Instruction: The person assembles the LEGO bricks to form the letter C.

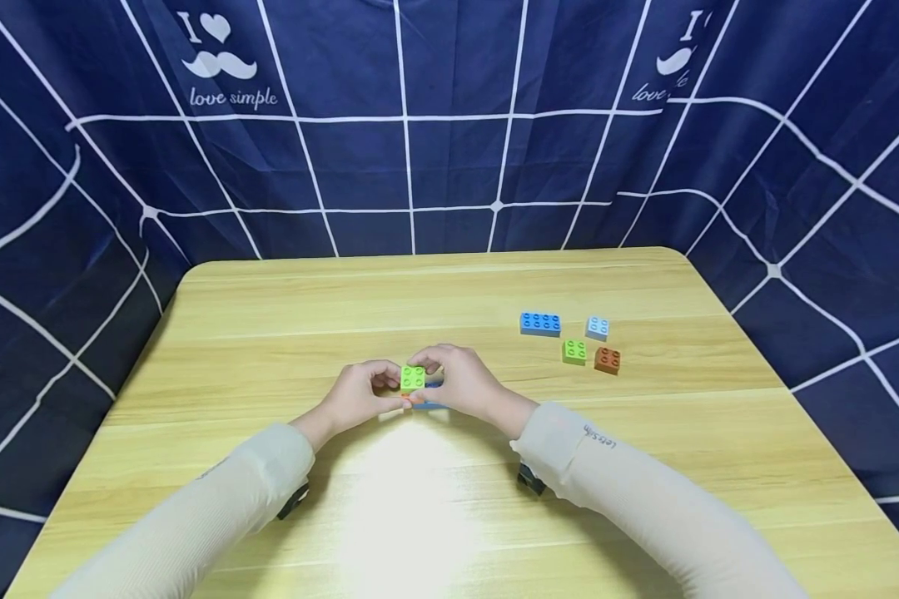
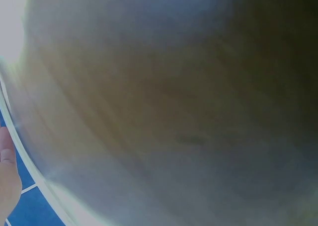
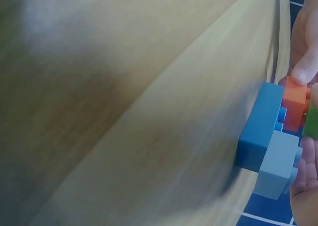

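In the head view my right hand (image 1: 464,383) pinches a lime green brick (image 1: 413,378) between thumb and fingers. My left hand (image 1: 355,395) comes from the other side, its thumb on an orange brick (image 3: 294,104) just under the green one (image 3: 311,120). The orange brick sits on one end of a long blue brick (image 3: 260,124) that lies on the table. A light blue brick (image 3: 276,165) is on the blue brick's other end, covered by my right hand in the head view. Whether green and orange touch is unclear. The left wrist view shows mostly blurred tabletop.
To the right on the wooden table (image 1: 270,308) lie a blue brick (image 1: 540,324), a light blue brick (image 1: 598,328), a green brick (image 1: 574,352) and a brown brick (image 1: 608,360). A dark blue curtain (image 1: 449,166) with white lines surrounds the table's back and sides.
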A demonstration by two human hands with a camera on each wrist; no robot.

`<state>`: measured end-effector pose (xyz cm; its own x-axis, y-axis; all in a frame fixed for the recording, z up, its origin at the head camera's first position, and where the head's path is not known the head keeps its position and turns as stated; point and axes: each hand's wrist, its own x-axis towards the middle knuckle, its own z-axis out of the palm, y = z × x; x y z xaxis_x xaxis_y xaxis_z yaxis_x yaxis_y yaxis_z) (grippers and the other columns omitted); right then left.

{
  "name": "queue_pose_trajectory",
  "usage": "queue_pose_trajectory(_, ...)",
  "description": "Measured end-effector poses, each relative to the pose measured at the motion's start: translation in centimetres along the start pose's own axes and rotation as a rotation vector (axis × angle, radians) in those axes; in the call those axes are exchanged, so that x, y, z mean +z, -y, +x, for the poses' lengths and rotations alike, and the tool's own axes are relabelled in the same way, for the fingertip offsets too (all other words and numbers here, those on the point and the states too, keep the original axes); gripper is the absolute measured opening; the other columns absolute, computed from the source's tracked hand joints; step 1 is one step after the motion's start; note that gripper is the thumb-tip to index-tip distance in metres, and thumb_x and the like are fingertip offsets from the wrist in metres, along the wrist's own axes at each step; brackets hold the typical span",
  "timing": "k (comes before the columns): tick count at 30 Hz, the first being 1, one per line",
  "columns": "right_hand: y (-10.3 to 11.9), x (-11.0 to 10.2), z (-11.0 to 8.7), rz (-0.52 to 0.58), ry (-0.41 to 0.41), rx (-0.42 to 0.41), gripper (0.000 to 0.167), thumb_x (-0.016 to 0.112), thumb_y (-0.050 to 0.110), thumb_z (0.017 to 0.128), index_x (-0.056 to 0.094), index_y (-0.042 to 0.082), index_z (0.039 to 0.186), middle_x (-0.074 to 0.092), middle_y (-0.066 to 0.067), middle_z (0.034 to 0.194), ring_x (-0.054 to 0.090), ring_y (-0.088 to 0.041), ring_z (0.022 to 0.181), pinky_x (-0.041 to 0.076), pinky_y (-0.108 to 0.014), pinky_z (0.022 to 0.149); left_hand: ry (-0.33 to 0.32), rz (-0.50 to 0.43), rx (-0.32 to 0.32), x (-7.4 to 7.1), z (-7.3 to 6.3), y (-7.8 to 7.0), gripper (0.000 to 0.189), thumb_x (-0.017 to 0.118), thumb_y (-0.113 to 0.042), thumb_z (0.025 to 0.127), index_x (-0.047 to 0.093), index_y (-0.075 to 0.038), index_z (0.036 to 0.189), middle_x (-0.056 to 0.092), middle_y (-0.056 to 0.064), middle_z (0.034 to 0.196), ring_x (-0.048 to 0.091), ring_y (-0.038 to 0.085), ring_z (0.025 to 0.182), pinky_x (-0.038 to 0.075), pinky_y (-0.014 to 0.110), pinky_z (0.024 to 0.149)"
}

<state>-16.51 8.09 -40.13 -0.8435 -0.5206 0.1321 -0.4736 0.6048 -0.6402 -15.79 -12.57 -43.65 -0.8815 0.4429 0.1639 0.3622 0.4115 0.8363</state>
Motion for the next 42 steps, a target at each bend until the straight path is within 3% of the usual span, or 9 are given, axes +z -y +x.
queue_pose_trajectory(7, 0.2, -0.1, 0.0, 0.001, 0.005, -0.011, 0.043, 0.087, 0.024, 0.069, 0.068, 0.011, 0.105, 0.066, 0.002, 0.102, 0.059, -0.011, 0.086, 0.050, -0.024, 0.076, 0.000, 0.027, -0.012, 0.0, 0.1, 0.1, 0.030, 0.083, -0.010, 0.073, 0.067, -0.003, 0.098, 0.067, 0.001, 0.090, 0.063, 0.015, 0.083, 0.053, 0.029, 0.077)
queue_pose_trajectory(18, 0.6, -0.4, 0.3, -0.015, 0.037, 0.060, 0.039, 0.087, 0.022, 0.070, 0.068, 0.011, 0.102, 0.065, 0.000, 0.098, 0.061, -0.013, 0.084, 0.051, -0.022, 0.072, -0.008, 0.019, 0.004, -0.1, 0.3, -0.1, 0.031, 0.084, -0.010, 0.072, 0.068, -0.002, 0.098, 0.067, 0.002, 0.090, 0.064, 0.018, 0.083, 0.054, 0.030, 0.078)
queue_pose_trajectory(28, 1.0, -0.2, 0.7, -0.021, 0.043, 0.069, 0.037, 0.088, 0.019, 0.068, 0.070, 0.010, 0.098, 0.066, 0.002, 0.089, 0.058, -0.009, 0.077, 0.050, -0.019, 0.069, -0.010, 0.009, 0.013, -0.4, 0.1, -0.1, 0.033, 0.084, -0.011, 0.072, 0.067, 0.000, 0.098, 0.067, 0.004, 0.090, 0.064, 0.019, 0.083, 0.054, 0.032, 0.077)
queue_pose_trajectory(42, 0.8, -0.1, 0.6, -0.031, 0.047, 0.080, 0.034, 0.087, 0.019, 0.069, 0.070, 0.012, 0.097, 0.066, 0.002, 0.090, 0.061, -0.012, 0.080, 0.051, -0.020, 0.071, 0.002, 0.002, -0.025, -0.2, 0.1, -0.2, 0.035, 0.085, -0.011, 0.071, 0.067, -0.002, 0.099, 0.067, 0.002, 0.091, 0.063, 0.017, 0.083, 0.053, 0.029, 0.077)
